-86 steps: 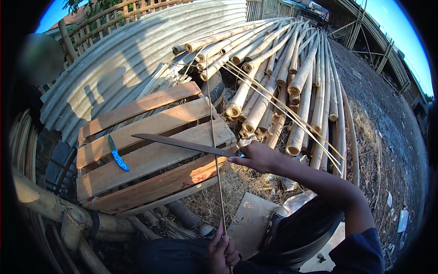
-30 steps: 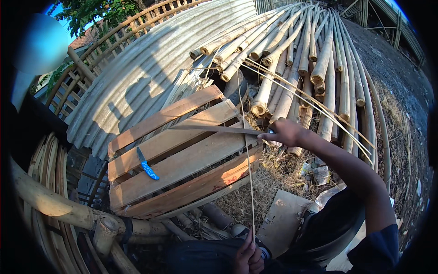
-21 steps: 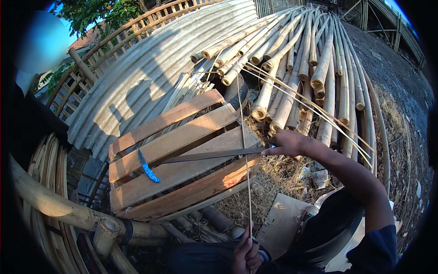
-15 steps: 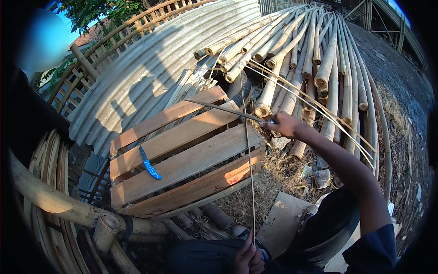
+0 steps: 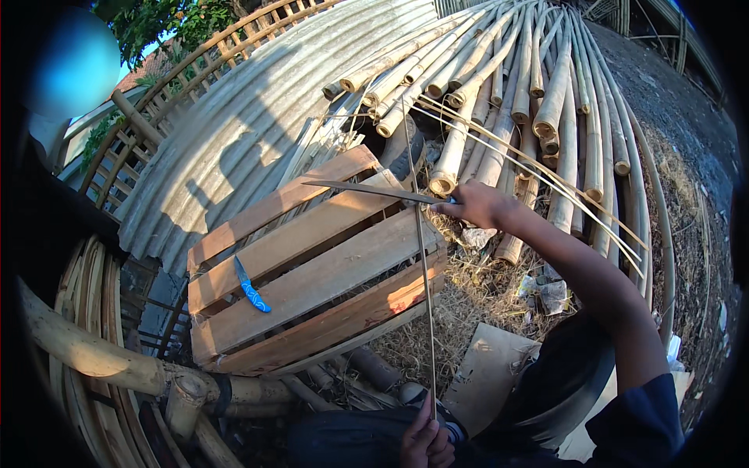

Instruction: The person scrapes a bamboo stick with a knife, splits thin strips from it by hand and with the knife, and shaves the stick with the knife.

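Observation:
My right hand is closed round the handle of a machete, its long narrow blade pointing left over a wooden slatted crate. Low in the picture, my left hand pinches the near end of a thin bamboo strip. From there the strip runs up and away, past the crate's right end. Blade and strip cross close to my right hand; whether they touch I cannot tell. A small knife with a blue patterned handle lies on the crate's slats, apart from both hands.
Beyond the crate lies a big stack of bamboo poles, with pale thin strips across it. Corrugated sheeting covers the left back. A thick bamboo rail and split bamboo stand at left. A flat board lies near my leg.
The view has shifted slightly. The machete's tip sits a little lower over the crate, and its blade lies nearer level. Both hands keep their holds.

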The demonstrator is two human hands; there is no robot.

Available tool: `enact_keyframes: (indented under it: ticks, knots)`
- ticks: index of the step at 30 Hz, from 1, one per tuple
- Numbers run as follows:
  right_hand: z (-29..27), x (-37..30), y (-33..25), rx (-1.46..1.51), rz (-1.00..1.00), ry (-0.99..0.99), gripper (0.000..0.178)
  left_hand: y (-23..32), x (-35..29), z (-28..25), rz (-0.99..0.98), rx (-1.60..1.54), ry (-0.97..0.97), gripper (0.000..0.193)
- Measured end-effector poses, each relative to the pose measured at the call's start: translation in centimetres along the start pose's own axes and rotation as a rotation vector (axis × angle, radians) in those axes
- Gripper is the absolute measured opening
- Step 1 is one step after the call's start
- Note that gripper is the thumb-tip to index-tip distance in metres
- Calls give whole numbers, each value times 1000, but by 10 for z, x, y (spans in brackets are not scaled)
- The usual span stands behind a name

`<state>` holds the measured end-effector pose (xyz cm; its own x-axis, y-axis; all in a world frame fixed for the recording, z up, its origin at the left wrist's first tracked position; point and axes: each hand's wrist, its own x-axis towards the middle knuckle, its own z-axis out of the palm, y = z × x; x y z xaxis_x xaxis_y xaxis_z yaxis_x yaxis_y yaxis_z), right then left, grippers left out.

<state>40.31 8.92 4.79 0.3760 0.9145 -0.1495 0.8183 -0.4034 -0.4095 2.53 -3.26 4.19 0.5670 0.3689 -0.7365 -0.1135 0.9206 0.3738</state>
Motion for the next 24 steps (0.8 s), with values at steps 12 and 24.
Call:
enact_keyframes:
  ticks: [12, 24]
  knots:
    - [6, -16, 19, -107, -87, 58, 41, -11, 26, -27, 266, 405, -5, 57]
    - [14, -19, 10, -184, -32, 208, 28, 3, 25, -4, 1324, 1587, 231, 41]
